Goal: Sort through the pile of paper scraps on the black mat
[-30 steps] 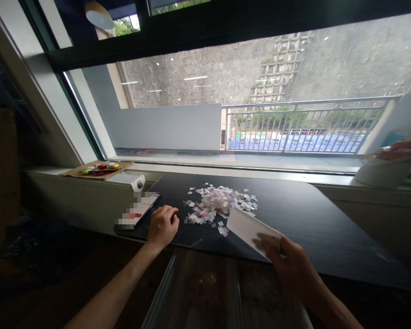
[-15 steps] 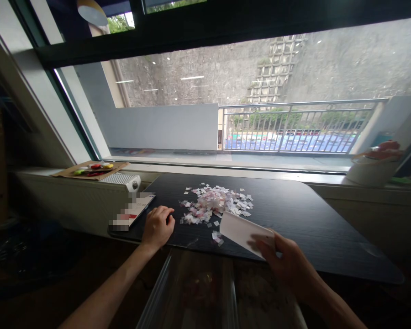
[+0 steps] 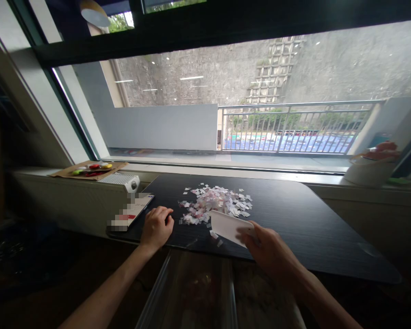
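Observation:
My right hand point(image 3: 265, 244) is closed around one end of a white scraper point(image 3: 226, 228), a flat, slightly curved sheet with a small hole near my fingers. The scraper's free end touches or hovers at the near edge of a loose pile of paper scraps point(image 3: 215, 198), small whitish and pinkish squares. A few stray squares point(image 3: 213, 234) lie in front of the pile, close to the scraper's lower edge. My left hand point(image 3: 156, 226) rests at the left on the black table point(image 3: 281, 205), fingers loosely curled, thumb apart from the index finger, nothing visible in it.
Left of my left hand lies a phone or tablet point(image 3: 133, 212), partly blurred out. A white heater point(image 3: 125, 181) and a brown sheet with colourful items point(image 3: 89, 170) stand by the window. Below the table edge is a clear container point(image 3: 195, 292). A white bucket point(image 3: 368, 169) sits far right.
My right hand has moved left with the scraper, across the front of the pile. Some stray squares there have shifted slightly or become covered. My left hand stays in place.

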### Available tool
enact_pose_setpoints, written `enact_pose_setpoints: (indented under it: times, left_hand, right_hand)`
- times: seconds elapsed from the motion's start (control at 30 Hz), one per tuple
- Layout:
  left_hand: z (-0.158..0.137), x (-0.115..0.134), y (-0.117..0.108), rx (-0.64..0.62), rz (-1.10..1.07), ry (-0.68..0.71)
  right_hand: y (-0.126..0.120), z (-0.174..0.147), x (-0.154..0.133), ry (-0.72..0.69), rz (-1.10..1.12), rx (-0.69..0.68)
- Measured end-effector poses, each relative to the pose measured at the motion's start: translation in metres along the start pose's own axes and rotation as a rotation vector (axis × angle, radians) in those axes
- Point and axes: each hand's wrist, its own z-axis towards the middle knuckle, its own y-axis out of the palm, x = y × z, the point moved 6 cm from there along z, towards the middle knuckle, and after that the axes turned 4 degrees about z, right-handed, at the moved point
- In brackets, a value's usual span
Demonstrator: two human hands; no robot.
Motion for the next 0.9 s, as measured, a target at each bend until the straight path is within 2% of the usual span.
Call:
enact_pose_setpoints:
  times: [0.1, 0.3, 0.53, 0.63, 0.77, 0.9]
  left_hand:
    - [0.000, 0.000, 0.000, 0.002, -0.006, 0.001]
    - [0.000, 0.000, 0.001, -0.021, -0.007, -0.005]
    - [0.000, -0.001, 0.001, 0.000, 0.010, -0.004]
    - [0.000, -0.002, 0.001, -0.002, 0.008, -0.001]
    - [0.000, -0.002, 0.001, 0.001, 0.008, -0.004]
    - [0.000, 0.000, 0.000, -0.007, 0.013, -0.003]
  right_hand:
    - [-0.008, -0.001, 0.000, 0.020, -0.079, 0.018]
    - [-0.032, -0.025, 0.016, 0.103, -0.067, 0.089]
    - [-0.037, -0.039, 0.032, 0.151, -0.006, 0.106]
    - [-0.033, -0.041, 0.025, 0.137, 0.041, 0.120]
    - [-0.012, -0.038, 0.012, 0.115, 0.123, 0.053]
    - [0.001, -0.033, 0.020, 0.157, 0.229, 0.049]
